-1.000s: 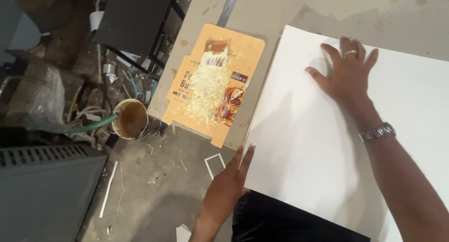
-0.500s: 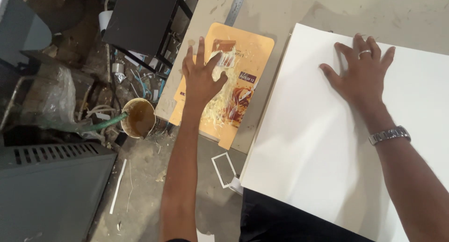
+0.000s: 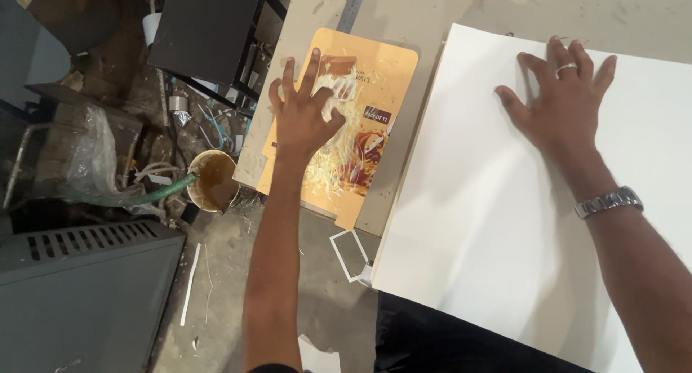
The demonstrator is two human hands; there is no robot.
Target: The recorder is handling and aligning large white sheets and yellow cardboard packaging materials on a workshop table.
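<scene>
Left hand splayed, reaching; right hand flat

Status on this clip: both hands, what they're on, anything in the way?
Left hand spread flat on orange flattened carton with pale shavings. Right hand flat on large white board. Nothing between them.

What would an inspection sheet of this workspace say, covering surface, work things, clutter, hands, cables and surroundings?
Surface: beige worktable, stained, metal ruler at its far edge.
Job's things: large white board overhanging the near edge; flattened orange cardboard carton strewn with pale shavings.
Clutter: white scraps on the floor.
Hands: left hand spread on the carton; right hand, with ring and wristwatch, flat on the board.
Cables: green hose to a brown-filled bucket.
Surroundings: grey vented cabinet, black stand.
</scene>
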